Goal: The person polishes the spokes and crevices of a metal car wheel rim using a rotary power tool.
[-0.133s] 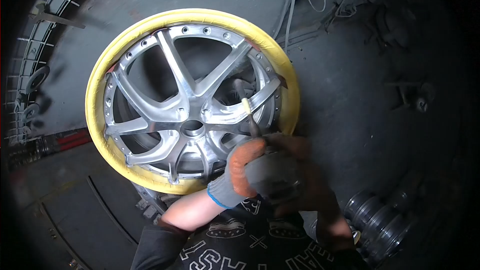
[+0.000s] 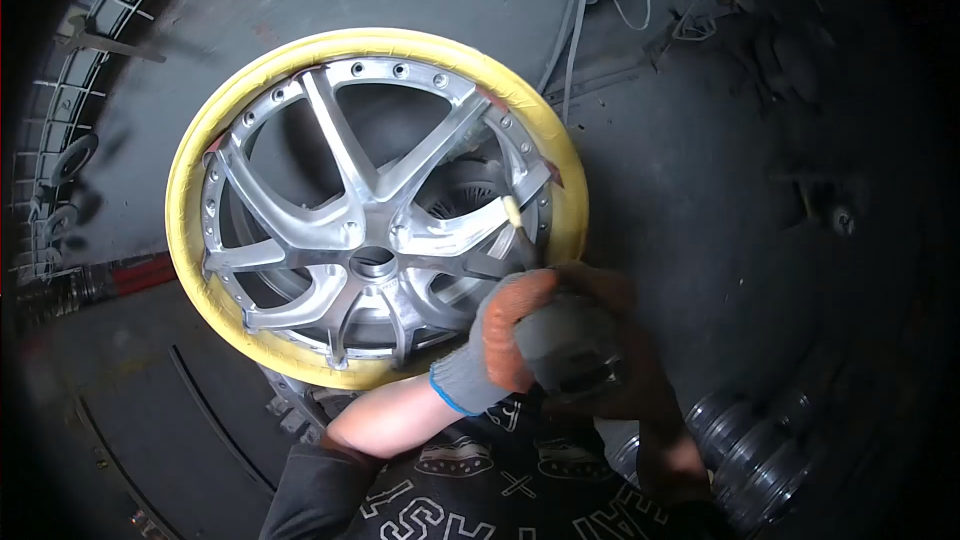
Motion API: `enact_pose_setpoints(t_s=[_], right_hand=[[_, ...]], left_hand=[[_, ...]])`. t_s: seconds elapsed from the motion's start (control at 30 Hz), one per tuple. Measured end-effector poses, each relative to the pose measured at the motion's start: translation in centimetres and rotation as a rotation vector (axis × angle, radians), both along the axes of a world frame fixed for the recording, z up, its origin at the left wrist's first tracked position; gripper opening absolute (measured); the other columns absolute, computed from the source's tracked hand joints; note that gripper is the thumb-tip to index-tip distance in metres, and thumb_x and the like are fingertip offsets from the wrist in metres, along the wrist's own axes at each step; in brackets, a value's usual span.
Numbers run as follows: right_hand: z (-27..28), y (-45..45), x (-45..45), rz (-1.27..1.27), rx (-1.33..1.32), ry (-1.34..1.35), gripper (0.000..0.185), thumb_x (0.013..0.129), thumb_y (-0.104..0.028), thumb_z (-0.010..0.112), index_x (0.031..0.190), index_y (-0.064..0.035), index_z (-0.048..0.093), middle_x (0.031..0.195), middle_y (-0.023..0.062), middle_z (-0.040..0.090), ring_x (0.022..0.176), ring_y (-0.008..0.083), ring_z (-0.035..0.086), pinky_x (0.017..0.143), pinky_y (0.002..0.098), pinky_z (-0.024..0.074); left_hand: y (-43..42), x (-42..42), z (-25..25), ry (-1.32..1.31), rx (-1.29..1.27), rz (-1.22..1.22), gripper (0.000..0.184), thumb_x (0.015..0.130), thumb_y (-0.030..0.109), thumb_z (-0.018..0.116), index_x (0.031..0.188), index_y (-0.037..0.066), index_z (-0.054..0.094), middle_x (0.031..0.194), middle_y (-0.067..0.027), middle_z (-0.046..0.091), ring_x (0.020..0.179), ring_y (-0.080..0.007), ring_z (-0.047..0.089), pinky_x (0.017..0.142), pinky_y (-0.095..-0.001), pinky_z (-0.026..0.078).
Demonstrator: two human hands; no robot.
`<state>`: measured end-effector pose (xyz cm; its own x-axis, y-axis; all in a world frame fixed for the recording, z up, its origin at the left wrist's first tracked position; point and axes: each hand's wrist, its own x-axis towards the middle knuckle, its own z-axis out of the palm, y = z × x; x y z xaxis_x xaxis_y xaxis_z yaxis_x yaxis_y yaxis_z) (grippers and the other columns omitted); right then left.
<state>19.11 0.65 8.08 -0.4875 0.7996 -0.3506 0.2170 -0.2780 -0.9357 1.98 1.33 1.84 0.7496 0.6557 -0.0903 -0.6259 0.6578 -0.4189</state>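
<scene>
A silver alloy wheel [image 2: 333, 130] with split spokes lies face up before me, its outer lip wrapped in yellow tape [image 2: 190, 130]. Both my hands wear grey gloves with orange grip surfaces. My left hand [image 2: 505, 335] is closed around the front of a grey straight grinder [image 2: 572, 345]. My right hand [image 2: 625, 325], darker and partly hidden by the tool, wraps its other side. A thin shaft runs from the grinder to a cream-coloured tip [image 2: 512, 210], which is at a right-hand spoke near the rim. Exact contact cannot be made out.
Cables [image 2: 580, 30] hang at the upper right. A wire rack [image 2: 85, 70] with a hammer-like tool and discs stands at the left. Shiny cylindrical parts [image 2: 745, 450] sit at the lower right. Something red [image 2: 145, 278] lies left of the wheel.
Both hands and the grinder have shifted right, with the tip moving outward along the spoke toward the rim. The wheel appears slightly farther left in view.
</scene>
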Motion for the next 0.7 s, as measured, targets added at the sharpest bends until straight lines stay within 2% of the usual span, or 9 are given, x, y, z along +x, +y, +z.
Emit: enact_pose_setpoints(t_s=[0.03, 0.17, 0.23, 0.37, 0.43, 0.47, 0.57, 0.67, 0.7], right_hand=[[-0.6, 0.3, 0.8, -0.003, 0.056, -0.042, 0.099, 0.062, -0.027, 0.094, 0.145, -0.0054, 0.045, 0.137, 0.0146, 0.053, 0.126, 0.0309, 0.053, 0.108, 0.0417, 0.042], [-2.6, 2.3, 3.5, 0.01, 0.243, -0.1, 0.098, 0.062, -0.027, 0.094, 0.145, -0.0051, 0.045, 0.136, 0.015, 0.053, 0.126, 0.031, 0.053, 0.108, 0.0418, 0.0421], [-3.4, 3.5, 4.5, 0.025, 0.276, -0.095, 0.098, 0.062, -0.027, 0.094, 0.144, -0.005, 0.046, 0.136, 0.0152, 0.054, 0.126, 0.031, 0.053, 0.108, 0.0419, 0.042], [-4.6, 5.0, 6.3, 0.048, 0.315, -0.085, 0.097, 0.063, -0.027, 0.093, 0.144, -0.0049, 0.046, 0.135, 0.0154, 0.054, 0.126, 0.0312, 0.053, 0.108, 0.042, 0.0418], [-4.9, 5.2, 6.6, 0.052, 0.331, -0.081, 0.096, 0.063, -0.027, 0.093, 0.144, -0.0049, 0.046, 0.135, 0.0156, 0.054, 0.126, 0.0312, 0.053, 0.108, 0.0421, 0.0417], [-4.8, 5.0, 6.5, 0.059, 0.336, -0.072, 0.096, 0.063, -0.027, 0.093, 0.144, -0.0049, 0.047, 0.135, 0.0157, 0.054, 0.126, 0.0312, 0.053, 0.108, 0.0421, 0.0417], [-4.9, 4.4, 6.1, 0.069, 0.357, -0.055, 0.095, 0.063, -0.027, 0.093, 0.143, -0.0048, 0.047, 0.135, 0.0159, 0.055, 0.127, 0.0313, 0.053, 0.108, 0.0422, 0.0415], [-5.1, 2.9, 5.4, 0.075, 0.391, -0.034, 0.095, 0.063, -0.027, 0.093, 0.143, -0.0047, 0.047, 0.134, 0.0161, 0.055, 0.127, 0.0314, 0.053, 0.109, 0.0424, 0.0414], [-5.3, 2.3, 5.2, 0.075, 0.407, -0.032, 0.094, 0.063, -0.027, 0.093, 0.143, -0.0047, 0.047, 0.134, 0.0162, 0.055, 0.127, 0.0315, 0.053, 0.109, 0.0424, 0.0414]], left_hand=[[0.5, 0.6, 0.5, 0.218, 0.012, 0.008, 0.032, 0.103, 0.025, 0.057, 0.126, 0.003, 0.056, 0.118, -0.0078, 0.063, 0.104, -0.0146, 0.065, 0.088, -0.0319, 0.054], [0.4, 3.7, -3.1, 0.147, 0.022, 0.079, 0.037, 0.104, 0.033, 0.046, 0.124, 0.005, 0.058, 0.118, -0.0143, 0.066, 0.111, -0.0261, 0.065, 0.098, -0.0415, 0.052], [0.5, 5.3, -3.8, 0.062, -0.036, 0.183, 0.035, 0.103, 0.032, 0.048, 0.123, 0.006, 0.059, 0.112, -0.0136, 0.068, 0.109, -0.0266, 0.065, 0.098, -0.0426, 0.052], [2.3, 6.3, -2.2, 0.267, 0.002, 0.175, 0.034, 0.103, 0.031, 0.05, 0.123, 0.005, 0.059, 0.113, -0.0135, 0.068, 0.108, -0.0263, 0.066, 0.098, -0.0429, 0.052], [2.6, 6.8, -0.9, 0.556, -0.053, 0.096, 0.039, 0.103, 0.04, 0.052, 0.119, 0.005, 0.062, 0.106, -0.0077, 0.069, 0.093, -0.018, 0.068, 0.083, -0.0336, 0.056], [2.0, 7.1, -1.8, 0.559, -0.058, 0.098, 0.039, 0.103, 0.04, 0.052, 0.119, 0.005, 0.062, 0.106, -0.0077, 0.069, 0.093, -0.018, 0.068, 0.083, -0.0336, 0.056], [0.0, 6.8, -3.6, 0.931, 0.505, 0.422, 0.04, 0.104, 0.038, 0.05, 0.124, 0.005, 0.06, 0.109, -0.0089, 0.068, 0.095, -0.0188, 0.069, 0.084, -0.0344, 0.056], [-1.1, 4.6, -2.9, 0.945, 0.334, 0.042, 0.029, 0.103, 0.021, 0.049, 0.124, 0.002, 0.058, 0.12, -0.0146, 0.065, 0.108, -0.0268, 0.066, 0.099, -0.0432, 0.053], [-1.4, 4.4, -3.3, 0.522, 0.167, 0.098, 0.03, 0.104, 0.02, 0.047, 0.126, 0.002, 0.058, 0.121, -0.0142, 0.065, 0.109, -0.026, 0.066, 0.099, -0.043, 0.053]])
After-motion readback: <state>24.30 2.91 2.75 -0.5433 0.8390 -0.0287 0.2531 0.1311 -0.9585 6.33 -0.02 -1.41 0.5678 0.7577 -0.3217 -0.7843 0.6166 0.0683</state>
